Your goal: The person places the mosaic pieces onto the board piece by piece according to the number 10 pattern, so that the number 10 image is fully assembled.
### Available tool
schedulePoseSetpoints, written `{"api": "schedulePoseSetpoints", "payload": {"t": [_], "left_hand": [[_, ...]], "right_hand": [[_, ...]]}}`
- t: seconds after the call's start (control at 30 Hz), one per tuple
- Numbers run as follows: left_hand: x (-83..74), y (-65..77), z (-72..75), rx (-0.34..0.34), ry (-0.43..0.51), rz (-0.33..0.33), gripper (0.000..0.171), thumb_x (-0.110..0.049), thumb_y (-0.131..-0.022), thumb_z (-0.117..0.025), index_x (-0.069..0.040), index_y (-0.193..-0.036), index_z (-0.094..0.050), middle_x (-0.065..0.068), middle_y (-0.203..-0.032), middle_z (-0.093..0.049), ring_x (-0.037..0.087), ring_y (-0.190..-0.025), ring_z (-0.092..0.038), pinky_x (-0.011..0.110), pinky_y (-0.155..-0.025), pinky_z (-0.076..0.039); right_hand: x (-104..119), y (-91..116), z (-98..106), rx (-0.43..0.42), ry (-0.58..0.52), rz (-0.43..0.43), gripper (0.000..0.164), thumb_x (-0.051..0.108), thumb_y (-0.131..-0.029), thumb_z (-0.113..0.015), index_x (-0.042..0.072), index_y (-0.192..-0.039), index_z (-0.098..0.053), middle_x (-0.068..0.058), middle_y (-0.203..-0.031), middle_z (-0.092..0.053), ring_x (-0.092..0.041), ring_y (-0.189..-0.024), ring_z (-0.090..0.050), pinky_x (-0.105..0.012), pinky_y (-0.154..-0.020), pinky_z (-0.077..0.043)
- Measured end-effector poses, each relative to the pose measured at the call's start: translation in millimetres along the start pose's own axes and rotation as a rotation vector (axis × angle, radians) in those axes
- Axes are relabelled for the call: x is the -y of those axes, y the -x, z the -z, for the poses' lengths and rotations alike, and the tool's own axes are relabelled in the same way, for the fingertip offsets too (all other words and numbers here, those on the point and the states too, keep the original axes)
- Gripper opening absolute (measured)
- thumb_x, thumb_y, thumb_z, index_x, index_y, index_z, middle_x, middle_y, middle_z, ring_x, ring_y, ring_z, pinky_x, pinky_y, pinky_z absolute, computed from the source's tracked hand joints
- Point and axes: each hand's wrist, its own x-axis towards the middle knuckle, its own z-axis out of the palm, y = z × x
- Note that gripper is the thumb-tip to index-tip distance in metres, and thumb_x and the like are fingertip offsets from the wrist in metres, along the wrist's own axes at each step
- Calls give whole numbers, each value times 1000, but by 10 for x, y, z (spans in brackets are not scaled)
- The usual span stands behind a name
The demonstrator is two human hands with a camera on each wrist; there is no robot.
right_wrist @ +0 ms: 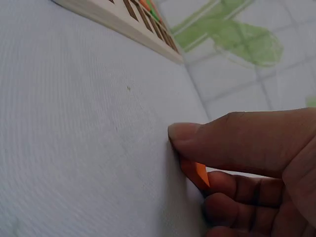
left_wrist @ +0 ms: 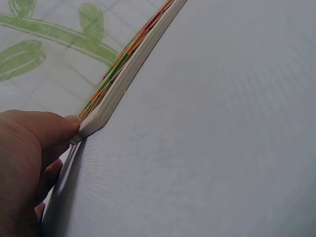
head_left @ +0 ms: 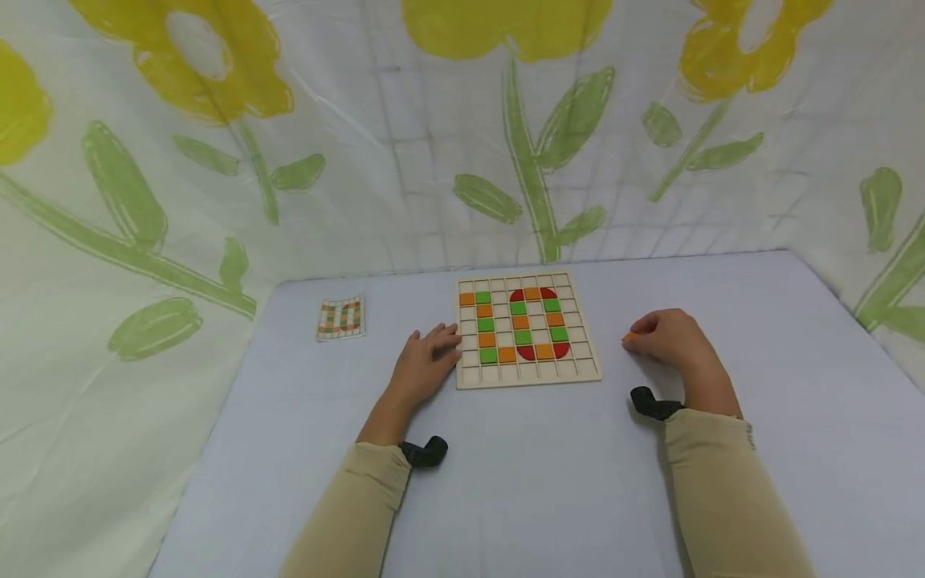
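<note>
A pale square grid board (head_left: 471, 375) lies flat on the table, with orange, green and red tiles in it that form a "10". My left hand (head_left: 422, 365) rests at the board's left edge, fingers loosely spread. In the left wrist view its thumb (left_wrist: 54, 129) touches the board's near corner, the other fingers partly hidden behind it. Off to the right of the board, my right hand (head_left: 672, 337) pinches a small orange tile (right_wrist: 196, 173) between thumb and fingers, low over the tabletop. Most of that tile is covered by the thumb.
A small card (head_left: 342, 318) printed with the same tile pattern lies left of the board. The table (head_left: 535, 482) has a white cloth, and a flowered curtain (head_left: 347, 201) hangs behind its back edge. Black wrist cameras (head_left: 426, 452) sit under both wrists.
</note>
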Motion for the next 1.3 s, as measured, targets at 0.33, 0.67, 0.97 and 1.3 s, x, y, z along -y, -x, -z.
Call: {"api": "schedulePoseSetpoints", "payload": {"t": [0.33,0.67,0.97,1.3], "left_hand": [[-12,6,17,-6,10,-1,33,-25,-96,-64,-12,-127,-67,-3,-145,-53,17,-142,-40,45,-125,-11],[-22,8,36,-3,23,11,33,-24,-97,-63,-12,-127,-67,-4,-145,-54,16,-142,-41,45,-125,-11],[1,-11,33,-5,-11,10,31,-26,-97,-63,-15,-126,-68,-6,-144,-55,16,-141,-43,45,-125,-12],[26,2,2,-6,-13,-9,28,-25,-97,-63,-16,-123,-70,-6,-142,-56,16,-139,-45,47,-125,-14]], "right_hand": [[142,-93,-160,-47,-11,73,44,29,-90,-67,-2,-121,-65,-20,-113,-63,-31,-99,-57,-43,-84,-49],[987,-21,-574,-27,-19,308,34,25,-91,-70,5,-118,-69,-10,-109,-64,-26,-97,-55,-38,-80,-50],[1697,32,-1081,52,91,576,26,21,-89,-73,9,-113,-74,-2,-104,-65,-18,-90,-58,-36,-84,-54],[1933,10,-1305,122,189,529,26,19,-89,-74,8,-112,-74,-3,-100,-64,-17,-87,-56,-36,-87,-54]]}}
